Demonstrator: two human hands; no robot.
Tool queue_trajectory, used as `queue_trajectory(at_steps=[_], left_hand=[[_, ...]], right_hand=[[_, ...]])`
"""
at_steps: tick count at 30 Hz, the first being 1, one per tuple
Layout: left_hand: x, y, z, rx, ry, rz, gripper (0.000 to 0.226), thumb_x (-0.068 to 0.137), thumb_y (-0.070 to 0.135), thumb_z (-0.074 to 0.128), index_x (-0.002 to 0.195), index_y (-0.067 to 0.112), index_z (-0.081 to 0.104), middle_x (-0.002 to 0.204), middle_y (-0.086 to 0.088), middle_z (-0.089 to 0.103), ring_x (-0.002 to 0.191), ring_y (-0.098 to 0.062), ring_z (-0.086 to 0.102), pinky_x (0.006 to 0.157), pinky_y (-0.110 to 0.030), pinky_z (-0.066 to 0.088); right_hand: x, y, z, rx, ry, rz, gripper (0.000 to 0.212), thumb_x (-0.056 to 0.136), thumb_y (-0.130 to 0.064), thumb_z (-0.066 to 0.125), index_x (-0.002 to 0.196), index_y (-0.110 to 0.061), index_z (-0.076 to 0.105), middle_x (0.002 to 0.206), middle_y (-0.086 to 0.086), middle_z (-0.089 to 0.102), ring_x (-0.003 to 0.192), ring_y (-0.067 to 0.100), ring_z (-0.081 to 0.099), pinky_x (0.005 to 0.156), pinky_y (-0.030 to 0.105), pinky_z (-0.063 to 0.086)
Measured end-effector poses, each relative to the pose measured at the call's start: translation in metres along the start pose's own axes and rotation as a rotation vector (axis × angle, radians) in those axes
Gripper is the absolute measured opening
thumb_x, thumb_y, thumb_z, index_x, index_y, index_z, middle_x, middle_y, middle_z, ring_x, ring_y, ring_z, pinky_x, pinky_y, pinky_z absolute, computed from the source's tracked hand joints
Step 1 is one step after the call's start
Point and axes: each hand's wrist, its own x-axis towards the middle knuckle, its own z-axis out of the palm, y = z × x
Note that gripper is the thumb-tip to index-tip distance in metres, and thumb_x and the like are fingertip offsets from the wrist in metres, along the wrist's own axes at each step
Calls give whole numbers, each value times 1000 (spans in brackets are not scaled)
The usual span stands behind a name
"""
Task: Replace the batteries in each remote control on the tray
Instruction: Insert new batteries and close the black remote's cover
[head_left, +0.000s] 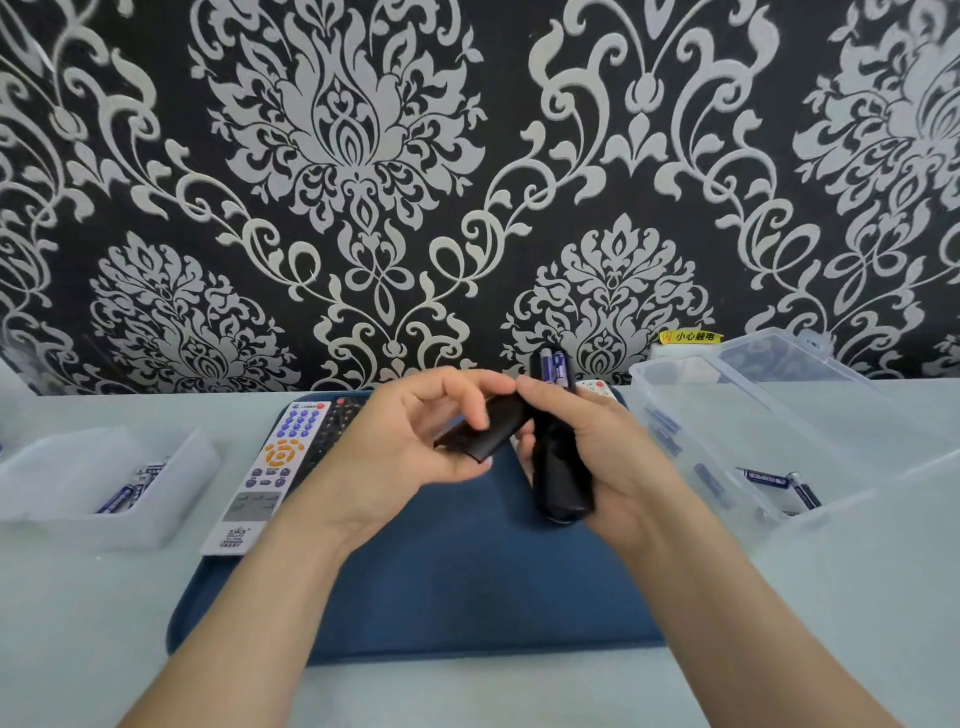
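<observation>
- The black remote (558, 467) is held in the centre of the frame, above the blue tray (467, 597). Its long axis runs nearly up and down the picture, leaning a little to the left at the bottom, with the back side towards the camera.
- Its upper end points at the patterned wall, and the battery bay there is uncovered, showing two blue-and-silver batteries (551, 366) side by side.
- The right hand (597, 447) wraps around the remote's lower half, fingers closed on the body.
- The left hand (410, 441) pinches the black battery cover (488, 428) between thumb and fingers. The cover lies slantwise, its upper end meeting the remote just below the bay.
- A white remote (270, 467) with blue and orange buttons lies face up along the tray's left edge, long axis tilted towards upper right; another dark remote (332, 426) lies just beside it, partly hidden by the left hand.
- A translucent tub (104, 483) at left holds a few blue batteries (130, 488).
- A clear plastic box (779, 441) at right, lid raised, holds several more blue batteries (774, 480).
</observation>
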Motion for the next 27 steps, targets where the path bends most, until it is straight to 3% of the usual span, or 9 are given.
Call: queue_trajectory(at_steps=[2, 4, 7, 10, 13, 15, 17, 23, 27], left_hand=[[-3, 4, -8, 79, -187, -93, 52, 63, -2, 74, 106, 26, 66, 136, 6, 55, 127, -9, 51, 92, -24, 48], [-4, 5, -6, 88, -132, -168, 58, 67, 15, 78, 121, 28, 59, 132, 5, 57, 115, -10, 59, 89, -28, 51], [0, 3, 2, 107, 40, -264, 50, 74, 20, 73, 121, 27, 58, 109, -5, 70, 80, -14, 66, 63, -22, 50], [2, 4, -7, 197, 136, -236, 48, 79, -1, 70, 118, 25, 60, 90, 3, 73, 74, -10, 64, 68, -21, 50], [4, 9, -16, -122, 376, -203, 36, 80, -6, 62, 107, 19, 63, 76, 2, 65, 66, -14, 61, 63, -23, 53], [4, 13, -15, -376, 414, -231, 18, 81, 1, 59, 94, 14, 61, 74, -2, 59, 63, -17, 62, 61, -27, 56], [3, 14, -16, -405, 396, -255, 11, 82, 4, 56, 89, 13, 60, 76, -5, 59, 63, -18, 62, 58, -26, 54], [0, 9, -13, 152, 275, -334, 24, 87, 0, 62, 105, 15, 63, 75, -2, 64, 57, -11, 56, 54, -22, 47], [-1, 6, -18, 236, 300, -315, 27, 82, 1, 70, 106, 13, 65, 76, -7, 69, 58, -15, 57, 63, -28, 49]], right_hand=[[-1, -3, -2, -61, 44, -92, 10, 84, -9, 74, 83, -9, 64, 64, 2, 63, 51, 11, 52, 50, 19, 50], [-3, -5, -2, -176, 54, -199, 15, 84, -7, 74, 86, -9, 59, 61, 0, 62, 48, 10, 53, 49, 20, 50], [-5, -2, 0, -320, 12, -280, 17, 85, -8, 74, 90, -9, 58, 64, 3, 62, 49, 10, 56, 50, 22, 50], [-8, 4, 7, -401, -56, -194, 17, 95, -25, 64, 101, -10, 62, 75, 6, 68, 56, 11, 61, 51, 24, 50], [-10, 3, 11, -419, -92, -44, 32, 101, -38, 49, 105, -10, 64, 80, 7, 70, 54, 14, 60, 50, 25, 52], [-11, 3, 11, -485, -127, 0, 26, 101, -31, 50, 104, -10, 65, 76, 10, 67, 55, 17, 60, 53, 27, 52], [-12, 2, 10, -573, -209, 28, 16, 98, -18, 53, 106, -10, 64, 69, 11, 61, 54, 17, 59, 55, 27, 52], [-11, 1, -2, -788, -430, 23, 12, 94, -1, 61, 105, -2, 63, 76, 5, 57, 68, 17, 66, 66, 32, 59], [-7, 5, -3, -727, -416, 29, 25, 89, 1, 66, 114, 5, 64, 80, 8, 63, 74, 21, 68, 70, 33, 60]])
